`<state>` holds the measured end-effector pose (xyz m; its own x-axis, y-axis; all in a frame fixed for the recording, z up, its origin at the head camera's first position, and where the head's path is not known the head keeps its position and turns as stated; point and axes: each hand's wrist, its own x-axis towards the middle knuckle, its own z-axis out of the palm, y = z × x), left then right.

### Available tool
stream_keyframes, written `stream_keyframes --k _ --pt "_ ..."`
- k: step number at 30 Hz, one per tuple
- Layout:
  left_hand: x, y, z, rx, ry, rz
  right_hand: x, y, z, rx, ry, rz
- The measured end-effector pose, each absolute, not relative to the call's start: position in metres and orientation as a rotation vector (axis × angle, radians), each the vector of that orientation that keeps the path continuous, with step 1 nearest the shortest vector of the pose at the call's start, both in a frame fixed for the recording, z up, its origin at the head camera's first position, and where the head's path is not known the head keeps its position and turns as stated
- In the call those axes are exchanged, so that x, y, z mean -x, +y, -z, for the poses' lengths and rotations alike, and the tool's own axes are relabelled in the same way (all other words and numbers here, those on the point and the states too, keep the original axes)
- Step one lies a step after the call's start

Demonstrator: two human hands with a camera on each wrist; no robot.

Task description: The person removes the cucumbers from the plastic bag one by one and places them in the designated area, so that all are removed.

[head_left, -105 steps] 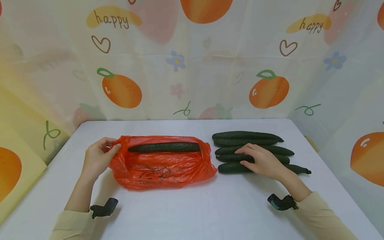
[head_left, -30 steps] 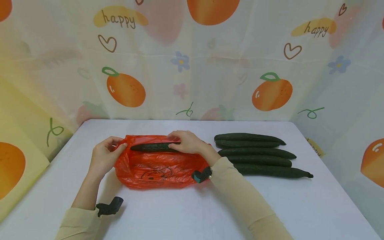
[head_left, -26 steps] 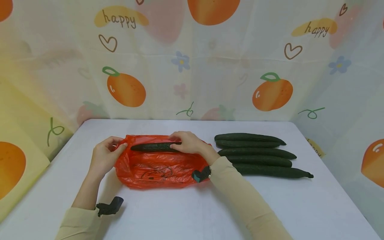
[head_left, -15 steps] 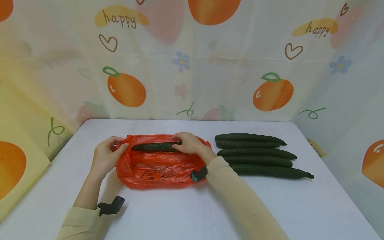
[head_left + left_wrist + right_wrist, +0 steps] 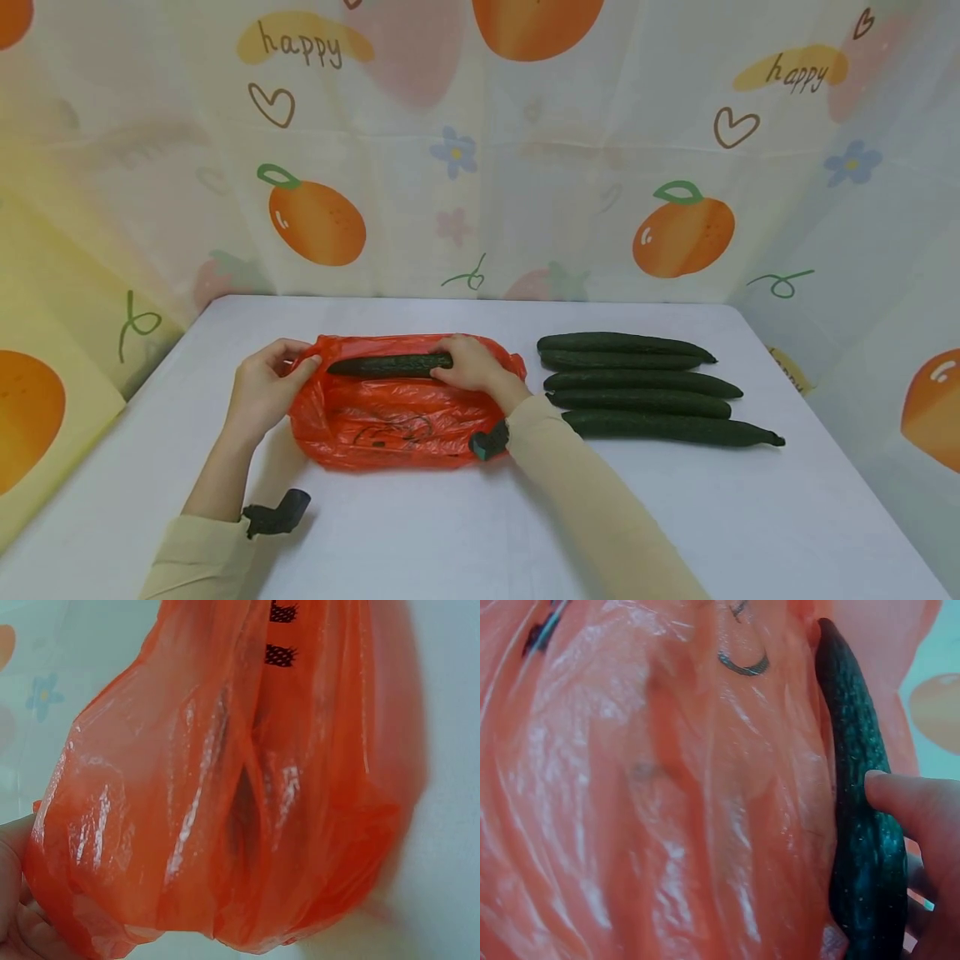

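A red plastic bag (image 5: 397,425) lies spread out on the white table. My left hand (image 5: 262,387) pinches its left end between thumb and fingers; in the left wrist view the crumpled bag (image 5: 187,787) fills most of the picture, with part of that hand (image 5: 15,900) at the lower left. Along the bag's far side lies a dark green cucumber (image 5: 382,367), its skin uncovered. My right hand (image 5: 472,367) grips its right part. In the right wrist view, the thumb (image 5: 900,796) lies over the bumpy cucumber (image 5: 859,750) and the other fingers are mostly behind it.
Right of the bag, several more cucumbers (image 5: 645,402) lie side by side, roughly parallel; the nearest one (image 5: 675,427) reaches furthest right. The white table (image 5: 412,533) ends at a fruit-printed cloth (image 5: 495,183) hanging behind and along both sides.
My right hand has left the row of cucumbers and moved left onto the one at the bag, lately shifting slightly along it. My left hand keeps its hold on the bag.
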<state>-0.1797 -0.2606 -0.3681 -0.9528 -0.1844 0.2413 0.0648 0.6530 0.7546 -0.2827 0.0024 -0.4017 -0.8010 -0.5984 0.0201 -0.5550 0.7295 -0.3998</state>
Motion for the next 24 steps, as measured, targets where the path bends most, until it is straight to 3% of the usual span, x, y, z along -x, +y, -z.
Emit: stream_keyframes --k 24 --pt "0.1776 -0.2651 0.3611 -0.079 -2.575 1.164 0.2755 0.0021 0.4095 0.936 2.915 0.533"
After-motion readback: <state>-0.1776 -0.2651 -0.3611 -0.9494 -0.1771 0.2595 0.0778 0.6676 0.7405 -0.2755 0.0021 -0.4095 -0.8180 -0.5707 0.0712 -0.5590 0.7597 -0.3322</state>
